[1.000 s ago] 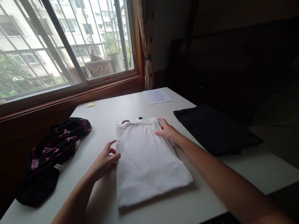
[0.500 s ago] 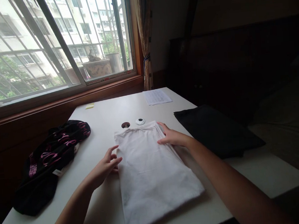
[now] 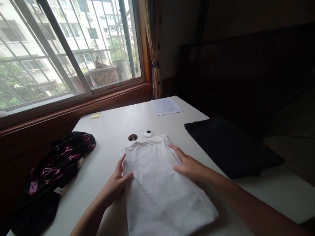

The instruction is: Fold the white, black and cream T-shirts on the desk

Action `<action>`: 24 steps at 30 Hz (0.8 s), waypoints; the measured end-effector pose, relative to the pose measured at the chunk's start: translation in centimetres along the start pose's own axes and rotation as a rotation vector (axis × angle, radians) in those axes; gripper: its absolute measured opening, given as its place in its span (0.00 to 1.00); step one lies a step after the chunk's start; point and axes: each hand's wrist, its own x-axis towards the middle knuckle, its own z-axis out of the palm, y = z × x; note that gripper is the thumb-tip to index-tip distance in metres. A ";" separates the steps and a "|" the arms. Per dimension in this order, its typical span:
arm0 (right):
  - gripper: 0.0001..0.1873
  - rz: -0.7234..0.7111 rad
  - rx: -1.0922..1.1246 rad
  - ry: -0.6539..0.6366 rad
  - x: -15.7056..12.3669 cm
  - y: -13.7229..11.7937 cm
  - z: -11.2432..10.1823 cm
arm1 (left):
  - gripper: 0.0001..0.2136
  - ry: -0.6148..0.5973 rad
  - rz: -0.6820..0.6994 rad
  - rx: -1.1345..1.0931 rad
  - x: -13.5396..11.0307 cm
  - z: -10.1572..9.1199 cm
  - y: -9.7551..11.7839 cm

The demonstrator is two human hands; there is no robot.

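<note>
A folded white shirt (image 3: 158, 191) lies lengthwise in the middle of the white table (image 3: 111, 129). My left hand (image 3: 116, 182) rests at the shirt's left edge, fingers stretched along it and thumb on the cloth. My right hand (image 3: 189, 164) lies flat and open on the shirt's right side, fingers pointing toward the window. Neither hand grips anything.
A crumpled black garment with pink lettering (image 3: 49, 175) lies at the table's left. A folded black garment (image 3: 228, 146) lies at the right edge. A cable hole (image 3: 132, 137), a small round cap (image 3: 148, 134), a paper sheet (image 3: 166, 106) and a yellow note (image 3: 95, 115) lie farther back.
Both hands have slid toward me along the shirt's two sides. The left hand has come onto the shirt's edge, and the shirt now lies nearer to me in view.
</note>
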 end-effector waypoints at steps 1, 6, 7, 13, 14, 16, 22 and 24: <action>0.48 -0.001 0.021 0.039 -0.4 0.4 0.2 | 0.44 -0.012 0.002 -0.009 0.2 0.0 -0.1; 0.44 -0.044 0.039 0.121 -1.1 1.6 -0.2 | 0.43 -0.034 0.026 0.017 0.9 1.1 -0.2; 0.44 -0.054 0.023 0.128 -1.1 1.7 -0.6 | 0.43 -0.038 0.048 0.029 1.0 1.5 -0.2; 0.46 -0.041 -0.088 0.202 -1.0 1.6 -5.1 | 0.42 -0.101 0.171 -0.020 1.9 5.5 0.6; 0.46 -0.046 -0.097 0.207 -1.2 1.6 -6.0 | 0.42 -0.100 0.187 -0.039 2.2 6.3 0.9; 0.46 -0.056 -0.110 0.217 -1.6 1.7 -8.0 | 0.43 -0.111 0.235 -0.079 2.9 7.8 1.7; 0.47 -0.060 -0.136 0.301 -2.8 2.9 -14.9 | 0.42 -0.201 0.418 -0.125 6.4 12.2 5.7; 0.48 -0.076 -0.123 0.343 -3.1 3.4 -17.4 | 0.42 -0.207 0.475 -0.139 7.9 13.7 7.7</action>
